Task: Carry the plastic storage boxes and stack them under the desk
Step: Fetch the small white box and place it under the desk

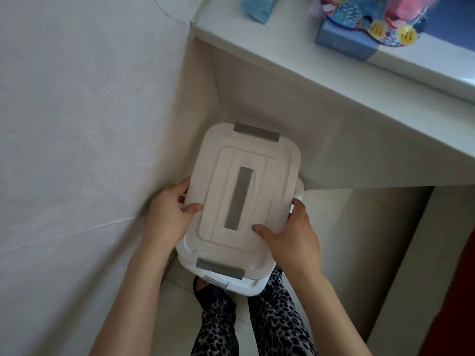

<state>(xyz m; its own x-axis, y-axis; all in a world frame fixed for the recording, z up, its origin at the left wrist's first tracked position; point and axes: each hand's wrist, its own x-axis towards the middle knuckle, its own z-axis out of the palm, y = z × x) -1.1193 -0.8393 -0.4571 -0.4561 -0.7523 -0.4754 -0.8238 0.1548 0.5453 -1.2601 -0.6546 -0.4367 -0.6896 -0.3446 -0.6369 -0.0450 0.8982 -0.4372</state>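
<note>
White desk (282,60), top edge w/ a blue box (341,42) under fish-print packaging (365,19); no legible text. White storage box (241,199), gray latches, held at the desk's left opening, above a 2nd box (231,285). Left hand (168,214) & right hand (293,240) grip its lid sides, thumbs on top.

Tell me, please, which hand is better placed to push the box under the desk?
Probably the right hand. It grips the box on the open side below the desk, while the left hand is squeezed between box and wall. Both hands hold it now.
</note>
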